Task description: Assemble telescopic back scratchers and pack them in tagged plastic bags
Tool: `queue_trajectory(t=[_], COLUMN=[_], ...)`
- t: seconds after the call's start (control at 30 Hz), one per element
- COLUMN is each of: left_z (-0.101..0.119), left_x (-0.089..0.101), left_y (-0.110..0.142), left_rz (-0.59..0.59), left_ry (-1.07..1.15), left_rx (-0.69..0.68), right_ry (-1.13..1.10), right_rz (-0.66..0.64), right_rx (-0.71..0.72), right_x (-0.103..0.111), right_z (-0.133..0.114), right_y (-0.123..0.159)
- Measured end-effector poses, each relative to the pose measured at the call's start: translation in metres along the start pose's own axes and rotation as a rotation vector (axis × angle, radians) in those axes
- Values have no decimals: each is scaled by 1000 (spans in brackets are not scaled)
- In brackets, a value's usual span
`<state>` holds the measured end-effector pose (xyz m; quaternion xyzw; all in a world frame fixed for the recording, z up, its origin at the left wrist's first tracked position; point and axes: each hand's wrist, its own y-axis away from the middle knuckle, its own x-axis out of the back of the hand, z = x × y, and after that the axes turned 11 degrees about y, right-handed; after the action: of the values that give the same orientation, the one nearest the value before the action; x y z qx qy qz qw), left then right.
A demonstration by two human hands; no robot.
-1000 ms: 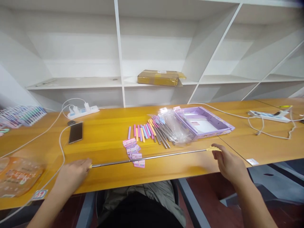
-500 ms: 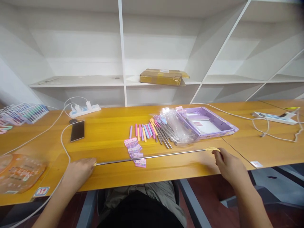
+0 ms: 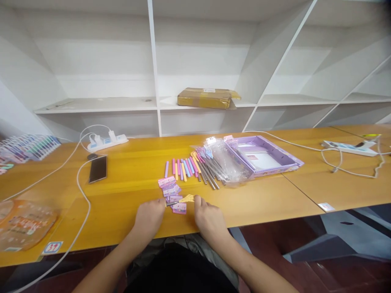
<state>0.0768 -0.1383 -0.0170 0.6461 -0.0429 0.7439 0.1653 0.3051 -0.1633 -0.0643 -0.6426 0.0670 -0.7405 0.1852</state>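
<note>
The left hand (image 3: 149, 217) is pinching one end of a yellow-headed rod (image 3: 183, 199), fingers pressed together around it, while the right hand (image 3: 210, 217) is clamping thumb and finger on the tips of the fork-like head. The rod is spanning the short gap between the hands, over some pink and purple cards (image 3: 171, 189); whether it is touching them cannot be told.

Taking the rod as the clock's centre, a purple tray (image 3: 277, 169) is lying open at 2 o'clock, with a pale sheet (image 3: 265, 159) covering its floor and a small pinkish label (image 3: 252, 157) showing there. Clear plastic bags (image 3: 232, 165) are lying against the tray's left side; their contents are not showing clearly. Between 1 and 2 o'clock, metal rods with coloured heads (image 3: 210, 173) are bunching beside the bags. At 12 o'clock, short coloured sticks (image 3: 183, 171) are lying in a rough row.

Between 12 and 1 o'clock, a taped cardboard box (image 3: 204, 97) is sitting in a compartment of the white shelf unit (image 3: 153, 61), a torn flap sticking out at its right end and its inside hidden. At 9 o'clock, an orange translucent pouch (image 3: 27, 226) is resting on the table (image 3: 131, 187); what it is holding cannot be made out. A phone (image 3: 98, 169) is lying at 10 o'clock.
</note>
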Motion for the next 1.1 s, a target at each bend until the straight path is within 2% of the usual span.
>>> queue_trajectory(t=[0.07,0.13,0.2,0.3,0.37,0.43,0.53,0.6,0.7,0.83,0.97,1.1], left_z=[-3,-9,-14,-19,-23,-29,-39,-45,-53,-55,-50,-46], left_x=[3,10,17,29,35,39,34,25,11,2,1,1], left_y=[-2,-3,-5,-11,-22,-40,-71,-87,-96,-94,-93,-91], left_rz=[-33,-56,-56,43,112,147,253,352,422,431,395,360], left_ry=[-14,-19,22,159,240,306,442,537,653,720,705,704], left_rx=[19,32,12,-92,-146,-180,-242,-253,-278,-292,-313,-337], right_ry=[4,-33,-83,-140,-138,-72,69,93,36,37,38,-7], right_rz=[-41,-75,-100,-147,-187,-205,-153,-128,-141,-124,-176,-173], right_rx=[48,90,122,119,19,-167,-414,-515,-594,-600,-579,-609], right_x=[8,15,21,29,30,26,9,-8,-36,-61,-65,-62], right_z=[-7,2,19,55,86,119,161,177,189,198,204,204], right_y=[-6,-14,-27,-55,-79,-105,-136,-146,-146,-135,-130,-131])
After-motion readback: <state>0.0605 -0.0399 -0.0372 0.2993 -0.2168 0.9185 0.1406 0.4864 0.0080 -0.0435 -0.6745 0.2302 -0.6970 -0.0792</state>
